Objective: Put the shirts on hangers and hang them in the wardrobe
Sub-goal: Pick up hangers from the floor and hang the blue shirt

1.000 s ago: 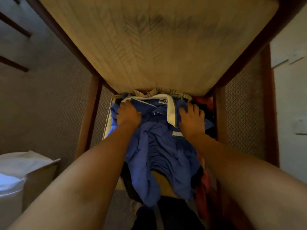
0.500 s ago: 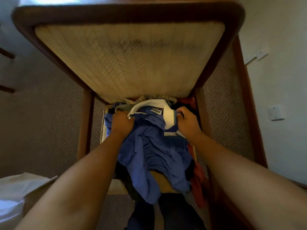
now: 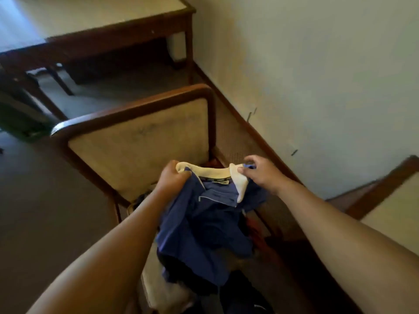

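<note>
A cushioned wooden chair (image 3: 136, 141) bears what looks like heaped clothes (image 3: 204, 279).

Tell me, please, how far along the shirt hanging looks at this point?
Nothing looks finished: no hanger or wardrobe is in view. In hand: the left hand and right hand each grip the pale collar of the blue shirt, held up over the chair. Left: hangering and hanging it, then the other clothes heaped on the seat beneath.
</note>
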`<action>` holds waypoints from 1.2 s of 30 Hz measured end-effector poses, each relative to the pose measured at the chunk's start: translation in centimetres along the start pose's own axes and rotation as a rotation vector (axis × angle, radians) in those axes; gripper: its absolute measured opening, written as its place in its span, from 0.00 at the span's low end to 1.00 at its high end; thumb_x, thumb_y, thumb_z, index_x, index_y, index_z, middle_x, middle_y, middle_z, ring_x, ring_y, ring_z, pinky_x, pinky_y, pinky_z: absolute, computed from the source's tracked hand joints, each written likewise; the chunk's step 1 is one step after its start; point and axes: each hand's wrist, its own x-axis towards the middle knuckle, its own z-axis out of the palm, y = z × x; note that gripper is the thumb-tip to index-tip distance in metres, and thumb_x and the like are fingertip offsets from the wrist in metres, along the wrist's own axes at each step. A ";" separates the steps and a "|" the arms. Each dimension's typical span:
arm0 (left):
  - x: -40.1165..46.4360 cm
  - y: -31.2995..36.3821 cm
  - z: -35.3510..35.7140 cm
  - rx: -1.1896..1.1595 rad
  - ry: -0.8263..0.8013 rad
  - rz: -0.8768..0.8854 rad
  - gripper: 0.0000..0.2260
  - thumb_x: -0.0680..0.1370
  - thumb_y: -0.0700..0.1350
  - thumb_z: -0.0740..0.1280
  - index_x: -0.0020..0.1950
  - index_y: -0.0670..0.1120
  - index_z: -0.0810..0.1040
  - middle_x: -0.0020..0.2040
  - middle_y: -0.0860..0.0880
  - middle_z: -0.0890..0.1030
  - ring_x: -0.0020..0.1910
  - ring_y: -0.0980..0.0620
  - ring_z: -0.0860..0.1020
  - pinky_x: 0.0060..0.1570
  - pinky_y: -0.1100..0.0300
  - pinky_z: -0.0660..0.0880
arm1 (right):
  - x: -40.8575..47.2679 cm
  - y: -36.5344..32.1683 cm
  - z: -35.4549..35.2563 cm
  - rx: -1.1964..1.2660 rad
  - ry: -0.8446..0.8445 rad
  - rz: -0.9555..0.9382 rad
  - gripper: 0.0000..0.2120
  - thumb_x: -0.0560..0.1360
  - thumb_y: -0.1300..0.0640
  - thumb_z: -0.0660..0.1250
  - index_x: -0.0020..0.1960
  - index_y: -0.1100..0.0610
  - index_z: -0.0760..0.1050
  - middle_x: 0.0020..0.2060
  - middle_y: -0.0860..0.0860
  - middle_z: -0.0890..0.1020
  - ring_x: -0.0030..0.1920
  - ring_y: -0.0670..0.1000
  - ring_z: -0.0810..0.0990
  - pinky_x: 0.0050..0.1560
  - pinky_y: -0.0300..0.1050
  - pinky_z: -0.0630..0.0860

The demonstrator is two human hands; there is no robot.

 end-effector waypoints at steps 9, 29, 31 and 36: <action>-6.6 12.8 5.2 -0.188 -0.542 -0.033 0.09 0.78 0.44 0.62 0.51 0.41 0.77 0.41 0.42 0.77 0.39 0.47 0.75 0.41 0.55 0.72 | -18.2 4.5 -12.7 0.080 0.244 0.183 0.17 0.76 0.59 0.69 0.64 0.60 0.75 0.58 0.54 0.76 0.60 0.52 0.73 0.58 0.45 0.70; -30.2 32.7 32.0 0.027 -1.322 0.295 0.16 0.71 0.46 0.63 0.55 0.42 0.81 0.43 0.45 0.82 0.43 0.48 0.77 0.43 0.56 0.71 | -52.5 24.2 -30.3 0.001 0.976 0.361 0.08 0.73 0.55 0.73 0.43 0.55 0.74 0.37 0.46 0.75 0.39 0.46 0.72 0.35 0.37 0.65; -31.0 33.4 34.2 0.100 -1.368 0.367 0.16 0.72 0.42 0.63 0.59 0.44 0.81 0.54 0.42 0.81 0.52 0.46 0.77 0.53 0.54 0.72 | -54.0 25.9 -32.0 -0.003 0.956 0.370 0.09 0.72 0.54 0.73 0.46 0.57 0.76 0.38 0.46 0.75 0.38 0.45 0.72 0.36 0.38 0.66; -33.3 33.8 39.7 0.458 -1.088 0.868 0.13 0.77 0.37 0.67 0.60 0.48 0.75 0.53 0.47 0.78 0.48 0.50 0.78 0.46 0.62 0.76 | -55.5 29.7 -34.2 0.091 0.824 0.416 0.11 0.71 0.55 0.74 0.47 0.62 0.79 0.39 0.50 0.77 0.42 0.48 0.73 0.40 0.40 0.68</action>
